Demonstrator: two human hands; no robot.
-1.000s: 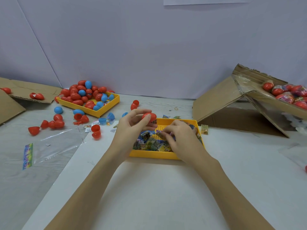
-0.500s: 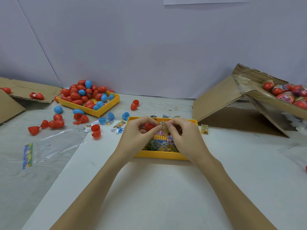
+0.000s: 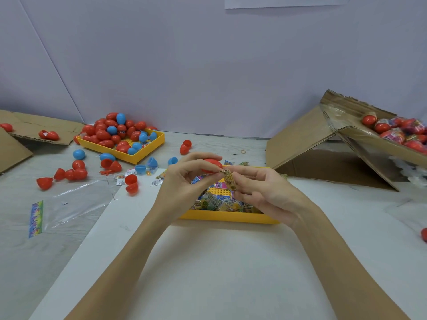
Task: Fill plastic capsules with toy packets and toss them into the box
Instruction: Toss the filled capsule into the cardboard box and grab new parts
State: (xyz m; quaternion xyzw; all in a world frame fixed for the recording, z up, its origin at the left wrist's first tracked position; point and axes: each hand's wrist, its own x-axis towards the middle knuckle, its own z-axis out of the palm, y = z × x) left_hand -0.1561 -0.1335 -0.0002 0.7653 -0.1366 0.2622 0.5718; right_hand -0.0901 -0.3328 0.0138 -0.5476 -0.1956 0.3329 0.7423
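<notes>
Holding the red capsule [image 3: 210,165] above the packet tray [image 3: 228,217], the left hand [image 3: 184,181] seemingly steadies it for loading. The right hand [image 3: 261,190] pinches a folded toy packet [image 3: 229,180] just beside it, fingers closed in a tight grip. The box [image 3: 379,144] sits well apart, off to the right.

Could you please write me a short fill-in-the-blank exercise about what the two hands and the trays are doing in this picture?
1. The left hand holds a plastic capsule coloured ____.
2. The right hand pinches a small folded toy ____ beside that capsule.
3. Both hands hover above a yellow plastic tray filled with ____.
4. The far yellow tray holds red and ____ capsules.

Missing words: red; packet; toy packets; blue
</notes>
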